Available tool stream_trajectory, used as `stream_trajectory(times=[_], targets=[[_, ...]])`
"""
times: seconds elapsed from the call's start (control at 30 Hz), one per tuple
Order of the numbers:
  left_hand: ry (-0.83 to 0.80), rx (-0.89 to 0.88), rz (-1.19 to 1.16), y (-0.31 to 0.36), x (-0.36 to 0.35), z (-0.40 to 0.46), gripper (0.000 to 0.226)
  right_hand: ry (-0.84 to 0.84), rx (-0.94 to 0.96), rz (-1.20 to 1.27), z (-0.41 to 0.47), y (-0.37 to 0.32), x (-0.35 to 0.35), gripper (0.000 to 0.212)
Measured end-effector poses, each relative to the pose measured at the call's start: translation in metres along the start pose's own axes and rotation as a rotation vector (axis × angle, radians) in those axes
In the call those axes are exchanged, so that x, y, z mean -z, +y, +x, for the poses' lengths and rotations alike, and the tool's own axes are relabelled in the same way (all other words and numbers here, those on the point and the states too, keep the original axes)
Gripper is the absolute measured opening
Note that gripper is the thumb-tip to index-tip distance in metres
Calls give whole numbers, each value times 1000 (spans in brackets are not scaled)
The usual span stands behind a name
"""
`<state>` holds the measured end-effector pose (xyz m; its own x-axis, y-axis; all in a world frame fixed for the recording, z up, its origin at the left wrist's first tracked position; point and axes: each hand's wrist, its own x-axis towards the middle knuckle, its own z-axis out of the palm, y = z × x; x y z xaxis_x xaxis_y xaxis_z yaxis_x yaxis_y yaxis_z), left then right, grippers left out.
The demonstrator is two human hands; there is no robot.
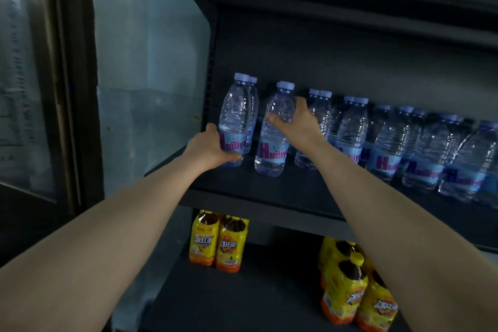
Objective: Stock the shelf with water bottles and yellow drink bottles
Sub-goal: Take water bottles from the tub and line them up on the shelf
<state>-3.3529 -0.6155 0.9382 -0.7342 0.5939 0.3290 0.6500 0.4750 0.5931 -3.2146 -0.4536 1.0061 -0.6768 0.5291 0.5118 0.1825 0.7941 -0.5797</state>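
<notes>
My left hand [208, 147] grips the lower part of a clear water bottle [237, 113] with a blue label, at the left end of the dark shelf [242, 191]. Another bottle stands right behind it. My right hand [296, 122] is wrapped round the upper body of a second water bottle [272, 143], which stands on the shelf just to the right. A row of more water bottles [404, 143] runs along the shelf to the right. On the shelf below stand two yellow drink bottles [218, 241] at the left and several more yellow drink bottles [353, 286] at the right.
A glass side panel [151, 62] closes the shelf unit on the left, with a dark door frame [72, 89] beyond it. Another dark shelf [350, 8] hangs above the water row. The lower shelf board [269, 291] shows bare between the two yellow groups.
</notes>
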Motion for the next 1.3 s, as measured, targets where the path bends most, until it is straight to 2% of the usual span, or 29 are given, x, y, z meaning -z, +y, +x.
stream_trajectory(times=[0.17,0.3,0.47,0.63,1.0,1.13,1.3], targets=[[-6,1,3,-7,-9,3,94,32,-12,-57,-17,13,-16,92],[-5,-16,9,-9,-8,4,95,6,-130,-8,-32,31,-35,77],[4,-33,5,-9,-8,1,91,38,-116,-43,-35,33,-39,64],[22,-39,-5,-10,-12,0,85,71,-101,-142,-36,28,-43,65],[-2,-44,-4,-12,-9,-1,84,40,-134,-110,-33,33,-40,66],[38,-33,35,-8,-8,-12,78,49,-48,-246,-41,36,-30,70],[219,-37,116,10,-6,-38,58,117,133,-501,-58,44,-9,53]])
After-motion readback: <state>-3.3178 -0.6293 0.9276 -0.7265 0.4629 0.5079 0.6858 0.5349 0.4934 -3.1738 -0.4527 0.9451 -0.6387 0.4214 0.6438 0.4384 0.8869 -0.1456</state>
